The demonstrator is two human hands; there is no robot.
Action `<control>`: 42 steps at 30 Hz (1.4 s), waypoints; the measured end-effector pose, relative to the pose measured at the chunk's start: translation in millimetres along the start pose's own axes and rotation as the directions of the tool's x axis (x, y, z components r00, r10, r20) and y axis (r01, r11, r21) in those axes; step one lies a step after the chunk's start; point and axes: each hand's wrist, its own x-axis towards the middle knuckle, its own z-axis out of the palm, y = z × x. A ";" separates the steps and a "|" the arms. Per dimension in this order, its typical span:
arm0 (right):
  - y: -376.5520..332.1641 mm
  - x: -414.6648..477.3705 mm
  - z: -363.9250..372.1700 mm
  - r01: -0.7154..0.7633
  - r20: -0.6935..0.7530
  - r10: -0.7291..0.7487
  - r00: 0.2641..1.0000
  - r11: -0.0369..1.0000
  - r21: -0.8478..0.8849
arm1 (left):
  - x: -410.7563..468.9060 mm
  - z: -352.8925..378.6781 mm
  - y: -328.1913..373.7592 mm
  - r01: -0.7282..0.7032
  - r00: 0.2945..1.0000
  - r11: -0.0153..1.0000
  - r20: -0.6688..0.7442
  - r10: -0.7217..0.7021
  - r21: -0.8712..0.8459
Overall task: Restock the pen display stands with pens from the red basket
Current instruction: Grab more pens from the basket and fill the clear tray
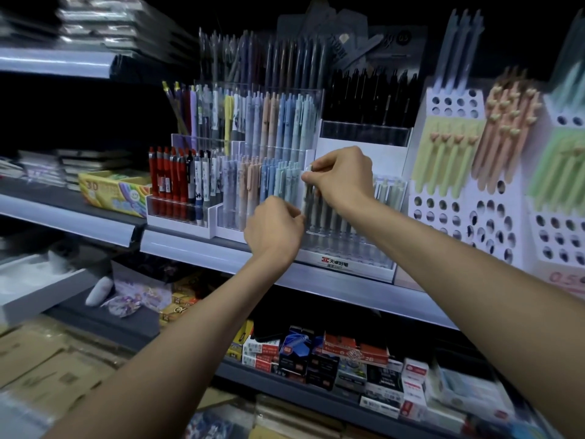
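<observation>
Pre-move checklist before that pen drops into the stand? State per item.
1. Right hand pinches the pen at its top: ok.
2. Left hand grips the pen lower down: cannot tell; its fingertips are at the barrel, but the contact is hidden.
3. Pen roughly upright in front of the clear stand: ok.
4. Free slot under the pen's tip: cannot tell; the left hand covers it.
5. Teal pens beside it stand upright, not leaning across: ok.

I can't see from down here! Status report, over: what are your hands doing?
Right hand pinches top of pale pen. Left hand grips its lower barrel. Pen upright at clear stand, neighbouring pens close.
</observation>
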 end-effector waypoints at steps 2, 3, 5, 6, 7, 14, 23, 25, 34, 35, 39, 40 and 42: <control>0.5 -0.8 0.0 -0.008 0.011 0.008 1.000 1.000 -0.002 | 0.2 -1.0 0.9 0.014 1.000 1.000 0.018 -0.014 -0.012; 0.6 -1.7 0.4 -0.009 0.014 0.009 1.000 1.000 0.002 | -0.4 -2.0 1.0 0.022 0.999 1.000 0.026 -0.022 -0.019; 0.3 -3.7 1.4 -0.006 0.014 0.005 1.000 1.000 0.010 | -1.7 -3.8 -0.4 0.038 0.999 0.999 0.036 -0.037 -0.033; 0.0 -4.3 1.9 -0.005 0.011 0.005 1.000 1.000 0.012 | -2.0 -4.3 -1.5 0.041 0.998 0.998 0.041 -0.040 -0.037; -0.5 -5.0 1.9 -0.006 0.011 0.006 1.000 1.000 0.013 | -2.3 -4.9 -2.1 0.039 0.998 0.999 0.046 -0.038 -0.036; -1.4 -10.3 1.0 -0.009 0.001 0.009 1.000 1.000 0.011 | -11.1 -6.5 -3.1 -0.001 0.999 1.000 0.042 0.001 -0.002; -8.8 -12.4 -1.3 -0.040 0.017 0.040 0.999 0.999 -0.018 | -19.3 -18.5 -8.6 -0.025 0.999 1.000 0.046 0.025 0.013; -12.9 -13.3 -4.4 -0.056 0.011 0.057 0.998 0.998 -0.030 | -19.5 -25.6 -13.1 -0.038 0.997 0.999 0.072 0.036 0.022; -31.1 -42.8 -52.6 -0.003 0.087 0.010 0.996 0.996 -0.084 | -41.3 -79.4 -12.4 -0.187 0.943 0.982 0.288 0.168 0.040; -34.0 -49.1 -62.6 0.018 0.113 -0.006 0.994 0.994 -0.105 | -46.5 -86.4 -10.1 -0.211 0.936 0.975 0.300 0.182 0.066; -36.4 -76.8 -100.5 0.122 0.280 -0.042 0.959 0.954 -0.275 | -70.5 -108.5 -1.2 -0.351 0.902 0.907 0.343 0.262 0.231; -36.2 -85.0 -109.9 0.131 0.334 -0.007 0.942 0.927 -0.352 | -77.9 -113.3 1.8 -0.385 0.891 0.881 0.360 0.278 0.273; -34.0 -100.3 -129.1 0.135 0.413 0.088 0.907 0.866 -0.481 | -92.5 -120.5 6.5 -0.440 0.872 0.833 0.379 0.309 0.334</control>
